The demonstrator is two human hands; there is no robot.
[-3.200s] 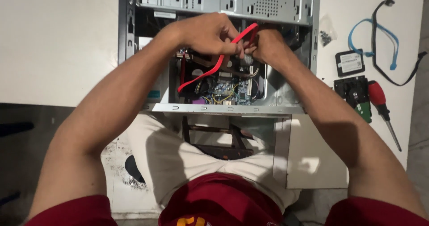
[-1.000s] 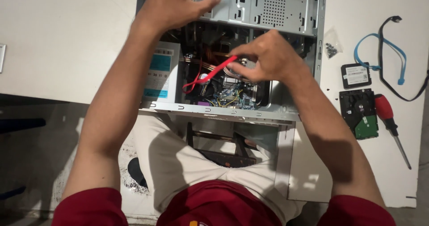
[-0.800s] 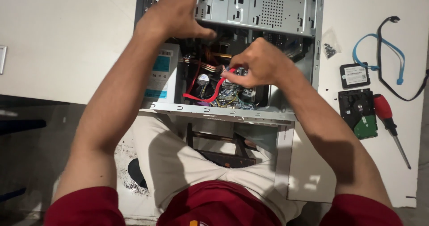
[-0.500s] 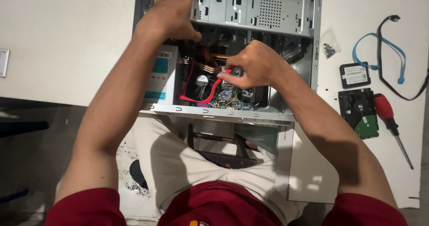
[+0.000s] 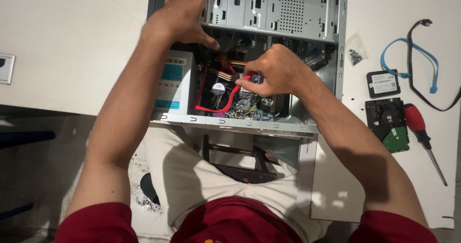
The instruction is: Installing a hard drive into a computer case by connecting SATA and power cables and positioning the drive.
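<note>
Red flat cable (image 5: pixel 222 104), looped inside the open case (image 5: pixel 336 55), its end pinched by right hand (image 5: pixel 276 70); left hand (image 5: pixel 185 15) spread flat.

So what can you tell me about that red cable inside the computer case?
The red cable is thin, flat and flexible, seemingly plastic-sheathed. It hangs in a loose U inside the open case, over the board. The right hand pinches one end; the other runs up the left side by the power supply, its end hidden. The left hand rests on the case instead.

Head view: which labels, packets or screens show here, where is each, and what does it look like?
Power supply label: left inside the case, rectangular, white and teal.
Small drive label: on the table at right, white on black.
Clear bag: beside the case, holding dark screws.
No screens.
</note>
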